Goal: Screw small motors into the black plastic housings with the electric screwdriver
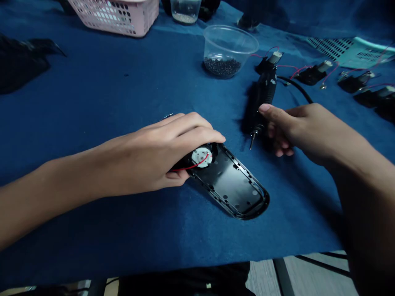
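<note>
My left hand (182, 144) is wrapped over the top end of a black plastic housing (231, 181), open side up. Inside its upper part sits a small motor with a white round end (202, 157), and a red wire (191, 167) runs from it under my fingers. The housing's rounded lower end points toward the near right. My right hand (296, 127) grips a black electric screwdriver (264, 94), thumb on its side and fingers curled beneath. Its thin metal bit points down toward the table, apart from the housing.
On the blue cloth (108, 90) stands a clear tub of dark screws (222, 65). Several black motor parts with red wires (313, 74) lie at the right, near a green basket (361, 51). Behind are a pink basket (148, 18) and another clear cup (185, 16). A dark object (21, 61) lies far left.
</note>
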`<state>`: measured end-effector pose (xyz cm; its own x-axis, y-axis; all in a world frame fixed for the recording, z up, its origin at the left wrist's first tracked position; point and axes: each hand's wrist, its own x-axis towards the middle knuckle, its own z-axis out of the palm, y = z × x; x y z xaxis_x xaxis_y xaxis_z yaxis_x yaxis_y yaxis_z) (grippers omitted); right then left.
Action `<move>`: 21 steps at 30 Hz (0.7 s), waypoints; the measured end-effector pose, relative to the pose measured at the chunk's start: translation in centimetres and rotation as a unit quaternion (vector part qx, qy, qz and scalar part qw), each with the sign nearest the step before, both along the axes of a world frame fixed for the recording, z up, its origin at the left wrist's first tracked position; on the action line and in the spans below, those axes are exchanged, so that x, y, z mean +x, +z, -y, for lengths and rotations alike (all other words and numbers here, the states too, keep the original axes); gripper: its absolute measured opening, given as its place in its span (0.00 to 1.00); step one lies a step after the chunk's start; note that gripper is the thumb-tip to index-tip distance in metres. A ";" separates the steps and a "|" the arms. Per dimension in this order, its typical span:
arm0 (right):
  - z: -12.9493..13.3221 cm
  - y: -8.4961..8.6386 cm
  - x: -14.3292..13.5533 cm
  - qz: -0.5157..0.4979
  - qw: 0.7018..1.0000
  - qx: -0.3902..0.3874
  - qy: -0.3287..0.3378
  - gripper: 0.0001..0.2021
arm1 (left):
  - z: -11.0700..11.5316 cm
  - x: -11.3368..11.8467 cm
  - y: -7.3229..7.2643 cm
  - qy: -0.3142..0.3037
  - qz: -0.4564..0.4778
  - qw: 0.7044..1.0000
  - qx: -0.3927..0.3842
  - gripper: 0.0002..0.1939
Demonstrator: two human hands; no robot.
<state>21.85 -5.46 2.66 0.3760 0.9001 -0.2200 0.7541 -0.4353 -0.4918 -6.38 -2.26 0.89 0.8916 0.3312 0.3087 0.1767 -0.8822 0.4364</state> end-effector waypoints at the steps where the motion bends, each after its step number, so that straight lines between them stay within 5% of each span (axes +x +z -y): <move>1: 0.0 0.0 0.0 0.001 1.000 0.000 -0.001 0.27 | 0.0 0.0 0.0 0.002 0.001 1.000 -0.002 0.26; 21: 0.1 0.2 -0.2 0.020 1.000 -0.011 -0.015 0.25 | 0.5 0.0 0.1 0.038 -0.032 0.999 0.018 0.29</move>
